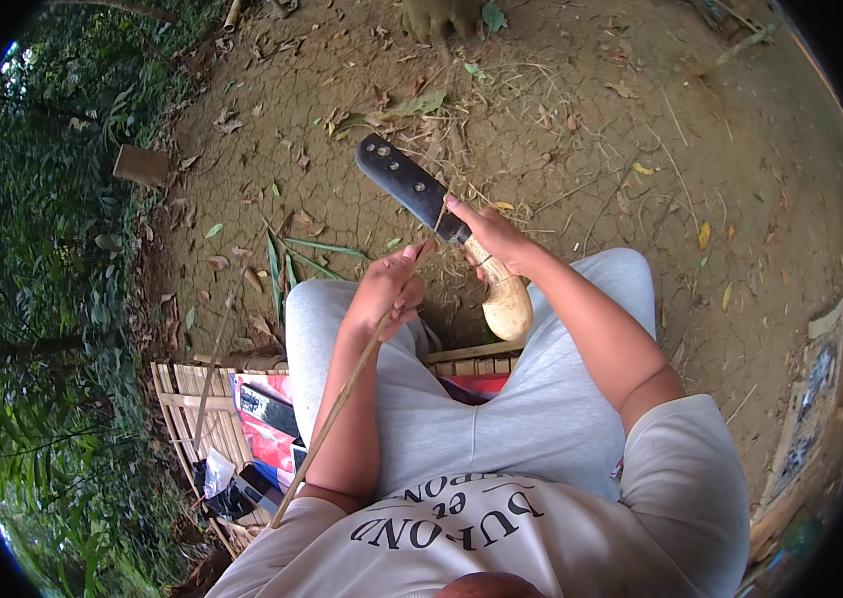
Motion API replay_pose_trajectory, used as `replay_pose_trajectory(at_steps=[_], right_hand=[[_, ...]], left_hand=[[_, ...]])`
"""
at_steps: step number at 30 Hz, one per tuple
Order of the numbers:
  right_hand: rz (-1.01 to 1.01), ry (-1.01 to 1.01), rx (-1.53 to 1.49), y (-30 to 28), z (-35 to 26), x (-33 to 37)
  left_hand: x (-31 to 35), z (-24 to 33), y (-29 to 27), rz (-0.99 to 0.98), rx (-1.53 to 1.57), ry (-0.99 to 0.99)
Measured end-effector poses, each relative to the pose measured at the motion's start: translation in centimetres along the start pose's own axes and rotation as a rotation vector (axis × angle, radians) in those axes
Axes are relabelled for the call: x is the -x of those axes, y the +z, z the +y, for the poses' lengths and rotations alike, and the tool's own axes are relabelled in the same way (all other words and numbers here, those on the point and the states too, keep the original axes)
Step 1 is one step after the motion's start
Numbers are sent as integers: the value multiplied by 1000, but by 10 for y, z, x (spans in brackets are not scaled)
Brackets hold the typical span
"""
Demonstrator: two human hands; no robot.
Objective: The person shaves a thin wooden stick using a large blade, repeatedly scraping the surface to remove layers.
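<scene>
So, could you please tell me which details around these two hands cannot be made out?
All in the head view:
Most fingers of the right hand: hidden behind the knife handle.
The part of the stick inside the left hand: covered by that hand.
The underside of the blade: turned away from the camera.
The bench under the person: blocked by trousers and shirt.

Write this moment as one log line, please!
left grip: holding thin stick | right grip: holding knife by pale handle | blade: angled up-left | stick end: near blade, contact unclear | ground: dirt, scattered leaves
</scene>
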State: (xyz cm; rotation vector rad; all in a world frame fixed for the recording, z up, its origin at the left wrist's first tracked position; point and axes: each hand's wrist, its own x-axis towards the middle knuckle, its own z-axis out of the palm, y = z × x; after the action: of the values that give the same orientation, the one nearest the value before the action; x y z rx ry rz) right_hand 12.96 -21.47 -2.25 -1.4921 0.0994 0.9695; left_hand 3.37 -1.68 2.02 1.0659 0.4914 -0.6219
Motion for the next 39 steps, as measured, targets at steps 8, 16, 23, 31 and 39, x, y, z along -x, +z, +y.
replay_pose_trajectory(at_steps=[8, 16, 23, 31, 39], right_hand=[[106, -8, 162, 12, -1, -1], [-40, 183, -30, 4, -1, 2], [-266, 321, -279, 11, 6, -5], [-589, 288, -586, 10, 6, -3], [-289, 167, -340, -2, -17, 13]], left_hand=[[-4, 3, 0, 16, -57, 6], [1, 12, -7, -93, 28, -24], [-6, 10, -11, -28, 78, -34], [-29, 7, -24, 51, 60, -55], [-45, 0, -57, 393, 186, 85]])
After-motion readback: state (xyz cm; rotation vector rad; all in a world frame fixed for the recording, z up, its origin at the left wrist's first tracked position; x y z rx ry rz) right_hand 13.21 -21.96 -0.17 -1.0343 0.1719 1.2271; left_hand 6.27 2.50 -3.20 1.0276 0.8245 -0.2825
